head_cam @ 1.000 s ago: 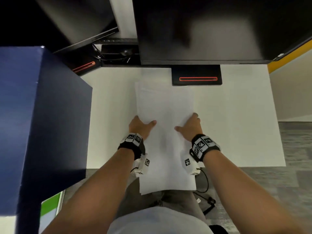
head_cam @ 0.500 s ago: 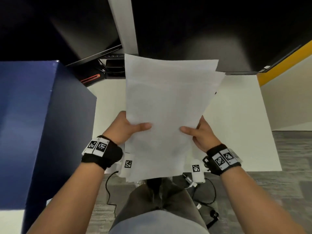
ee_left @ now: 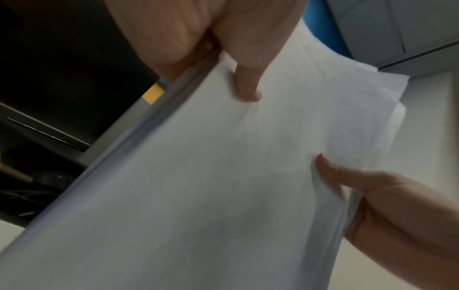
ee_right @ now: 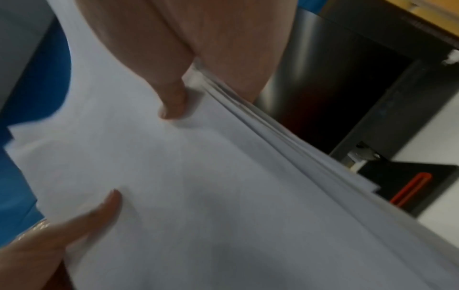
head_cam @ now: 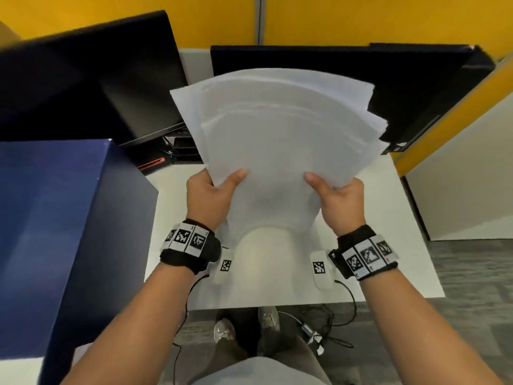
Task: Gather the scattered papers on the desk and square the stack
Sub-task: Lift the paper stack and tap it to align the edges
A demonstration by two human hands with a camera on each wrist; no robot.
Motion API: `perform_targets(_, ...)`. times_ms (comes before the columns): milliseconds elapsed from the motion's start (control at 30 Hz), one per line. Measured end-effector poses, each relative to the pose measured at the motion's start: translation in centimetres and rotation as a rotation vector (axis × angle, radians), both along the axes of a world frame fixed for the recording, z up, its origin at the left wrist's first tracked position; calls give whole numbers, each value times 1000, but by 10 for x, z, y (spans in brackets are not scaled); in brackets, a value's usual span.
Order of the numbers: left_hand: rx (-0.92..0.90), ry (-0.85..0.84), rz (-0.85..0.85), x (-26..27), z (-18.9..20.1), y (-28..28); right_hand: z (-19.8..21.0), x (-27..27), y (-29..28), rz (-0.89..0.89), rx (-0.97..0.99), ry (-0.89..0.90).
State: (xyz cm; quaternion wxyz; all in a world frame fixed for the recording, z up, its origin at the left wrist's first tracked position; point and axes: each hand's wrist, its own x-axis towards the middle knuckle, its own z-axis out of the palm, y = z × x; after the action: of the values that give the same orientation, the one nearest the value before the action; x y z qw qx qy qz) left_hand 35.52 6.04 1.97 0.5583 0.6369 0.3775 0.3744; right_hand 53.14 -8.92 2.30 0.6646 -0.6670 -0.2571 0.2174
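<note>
Both hands up in front, well apart, one at each side of the papers (head_cam: pixel 280 140). Left hand (head_cam: pixel 206 197) pinching the left edge, thumb on the near face, fingers hidden behind the sheets. Right hand (head_cam: pixel 342 202) pinching the right edge the same way, thumb on top. Same two thumbs pressing on the sheets in the wrist views: left hand (ee_left: pixel 188 37) up close with the right hand (ee_left: pixel 387 208) across the pile, and right hand (ee_right: pixel 198 51) up close with the left hand (ee_right: pixel 49 241) across the pile.

Papers held up in the air, off the desk (head_cam: pixel 388 232), standing nearly upright. Not lined up: top edges fanned out, with many corners poking out on the far right. Side edges stepped too, plain to see in the right wrist view (ee_right: pixel 223 186). Lower part of the pile curved. Whether the bottom edge touches the desk, hard to tell.

Two dark monitors (head_cam: pixel 116 87) at the far side of the white desk. Big blue box (head_cam: pixel 61 234) on the left. Yellow wall (head_cam: pixel 361 18) behind.
</note>
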Motion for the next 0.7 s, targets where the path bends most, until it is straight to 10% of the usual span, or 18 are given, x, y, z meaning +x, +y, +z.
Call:
perform_targets(467, 217, -116, -33, 5, 6, 10, 2, 12, -3, -30, 95, -51)
perform_targets(700, 151, -83, -146, -3, 5, 28, 9, 43, -9, 325, 158, 120)
